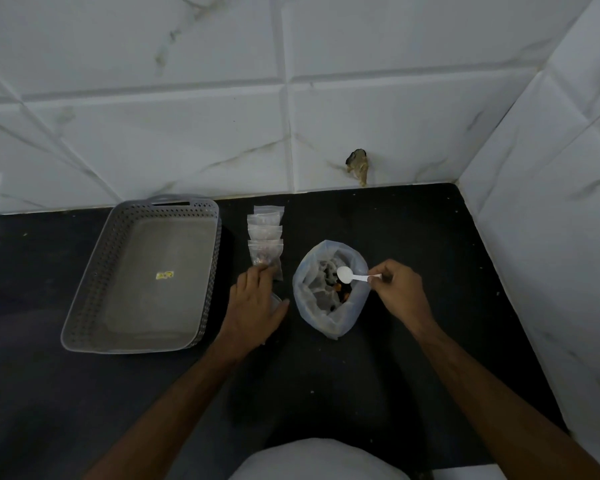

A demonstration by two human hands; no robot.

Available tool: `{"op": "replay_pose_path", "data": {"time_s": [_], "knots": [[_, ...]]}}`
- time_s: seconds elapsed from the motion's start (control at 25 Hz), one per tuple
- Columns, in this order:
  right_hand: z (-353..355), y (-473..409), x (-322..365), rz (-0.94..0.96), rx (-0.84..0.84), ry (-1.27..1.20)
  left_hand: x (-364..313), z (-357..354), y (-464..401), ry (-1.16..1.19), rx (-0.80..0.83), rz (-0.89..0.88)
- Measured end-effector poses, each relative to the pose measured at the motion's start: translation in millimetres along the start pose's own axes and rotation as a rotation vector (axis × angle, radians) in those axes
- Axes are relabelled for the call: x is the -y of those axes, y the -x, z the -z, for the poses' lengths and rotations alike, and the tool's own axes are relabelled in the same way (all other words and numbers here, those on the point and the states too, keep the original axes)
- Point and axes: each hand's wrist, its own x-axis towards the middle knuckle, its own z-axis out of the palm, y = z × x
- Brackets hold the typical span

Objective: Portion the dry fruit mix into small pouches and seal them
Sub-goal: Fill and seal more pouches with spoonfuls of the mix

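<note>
A grey perforated basket (84, 306) sits on the black counter (413, 237) below white marble-patterned wall tiles (153, 133).

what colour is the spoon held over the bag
White, seen in the head view: the spoon pinched by the right hand.

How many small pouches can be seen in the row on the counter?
4, overlapping in a row between the grey basket and the big bag: far pouch, second, third, nearest at the left hand. More may be hidden under that hand.

- Both forearms are bare, with no sleeves in view.
- Left hand (257, 299) and right hand (400, 292) show no rings or watch, as far as dim light allows.
- White garment (319, 460), possibly a shirt.
</note>
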Motion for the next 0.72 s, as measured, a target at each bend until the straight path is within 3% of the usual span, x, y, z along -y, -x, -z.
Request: {"op": "replay_pose_path", "data": {"time_s": [0.12, 0.24, 0.52, 0.6, 0.72], "knots": [[-1, 0, 3, 0.038, 0.002, 0.039, -28, 3, -35, 0.160, 0.025, -0.077], [1, 0, 1, 0.051, -0.006, 0.024, -49, -11, -68, 0.261, 0.191, 0.053], [9, 15, -18, 0.090, -0.014, 0.097, -59, -36, -91, 0.446, 0.395, 0.303], [11, 17, -20, 0.120, 0.009, 0.170, -61, -38, -90, 0.430, 0.360, 0.268], [14, 14, -15, 0.194, 0.061, 0.365, -60, -34, -85, 0.362, 0.178, 0.159]]}}
